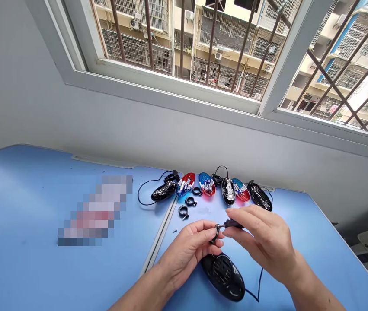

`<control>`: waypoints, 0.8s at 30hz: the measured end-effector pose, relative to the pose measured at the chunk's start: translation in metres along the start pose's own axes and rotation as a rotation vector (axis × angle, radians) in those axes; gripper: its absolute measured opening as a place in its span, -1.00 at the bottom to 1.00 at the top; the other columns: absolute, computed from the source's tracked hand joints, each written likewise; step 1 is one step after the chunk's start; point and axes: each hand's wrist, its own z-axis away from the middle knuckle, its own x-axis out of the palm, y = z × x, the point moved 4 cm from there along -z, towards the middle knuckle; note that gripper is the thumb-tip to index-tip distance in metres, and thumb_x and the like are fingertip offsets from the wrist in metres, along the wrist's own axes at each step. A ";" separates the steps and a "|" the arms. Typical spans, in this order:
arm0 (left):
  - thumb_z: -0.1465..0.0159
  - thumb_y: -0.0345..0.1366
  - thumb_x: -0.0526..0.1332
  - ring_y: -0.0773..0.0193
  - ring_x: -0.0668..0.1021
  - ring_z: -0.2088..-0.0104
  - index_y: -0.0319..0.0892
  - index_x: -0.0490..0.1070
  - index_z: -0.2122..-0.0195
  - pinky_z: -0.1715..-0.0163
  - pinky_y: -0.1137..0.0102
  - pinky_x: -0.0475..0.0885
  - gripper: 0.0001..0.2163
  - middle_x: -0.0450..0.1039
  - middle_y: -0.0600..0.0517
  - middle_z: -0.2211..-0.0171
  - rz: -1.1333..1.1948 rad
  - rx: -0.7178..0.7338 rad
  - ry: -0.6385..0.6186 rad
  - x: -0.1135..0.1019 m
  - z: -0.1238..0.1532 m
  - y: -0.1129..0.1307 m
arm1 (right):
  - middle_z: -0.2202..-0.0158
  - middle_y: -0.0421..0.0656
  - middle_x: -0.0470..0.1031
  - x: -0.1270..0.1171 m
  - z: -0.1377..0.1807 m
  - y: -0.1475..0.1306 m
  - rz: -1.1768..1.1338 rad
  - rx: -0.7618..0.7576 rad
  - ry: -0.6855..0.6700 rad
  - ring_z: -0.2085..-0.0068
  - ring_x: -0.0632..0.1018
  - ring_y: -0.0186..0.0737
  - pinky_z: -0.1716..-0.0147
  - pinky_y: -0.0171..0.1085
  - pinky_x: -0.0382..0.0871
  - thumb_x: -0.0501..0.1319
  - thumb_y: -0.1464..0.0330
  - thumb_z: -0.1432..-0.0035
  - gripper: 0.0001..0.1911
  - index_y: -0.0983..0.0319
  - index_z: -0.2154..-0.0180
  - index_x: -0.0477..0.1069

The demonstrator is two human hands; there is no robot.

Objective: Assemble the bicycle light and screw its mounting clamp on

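My left hand (193,247) is closed in a pinch on a small black ring clamp (216,231) held above the blue table (41,268). My right hand (261,237) is closed round a small black-handled screwdriver (234,224), whose tip meets the clamp. Just below my hands lies a black oval housing (224,275) with a grille and a thin black wire (259,287).
Beyond my hands a row of oval lamp parts lies near the wall: black bases (163,191) (259,196) and red-and-blue covers (185,183) (207,183) (241,190). Three loose black ring clamps (184,211) sit in front. A blurred patch (94,211) lies at left. A barred window is above.
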 end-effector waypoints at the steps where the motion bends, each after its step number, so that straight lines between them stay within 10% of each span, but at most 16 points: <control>1: -0.06 -0.33 0.38 0.35 0.47 0.42 -0.27 0.45 0.38 0.42 0.49 0.43 -0.84 0.46 0.01 0.42 -0.001 -0.002 -0.001 0.000 0.000 0.000 | 0.41 -0.15 0.48 0.001 0.001 0.000 0.015 0.003 0.005 0.44 0.45 -0.32 0.50 -0.36 0.35 0.18 0.52 -0.20 -0.72 0.21 0.05 0.33; 13: -0.06 -0.27 0.38 0.31 0.50 0.38 -0.29 0.47 0.34 0.38 0.48 0.44 -0.78 0.50 -0.05 0.36 -0.024 -0.021 0.033 -0.004 -0.001 -0.002 | 0.10 -0.03 0.41 -0.008 0.000 0.003 -0.142 0.055 -0.231 0.19 0.46 -0.30 0.25 -0.33 0.43 -0.03 0.61 -0.25 -0.50 0.22 -0.20 0.10; 24: -0.05 -0.26 0.39 0.32 0.47 0.41 -0.27 0.50 0.39 0.40 0.48 0.42 -0.81 0.46 0.02 0.44 -0.009 0.002 0.004 -0.001 0.000 0.001 | 0.49 -0.20 0.38 0.001 0.004 0.007 0.048 0.120 -0.073 0.50 0.36 -0.35 0.54 -0.36 0.30 0.19 0.33 -0.22 -0.89 0.24 0.29 0.33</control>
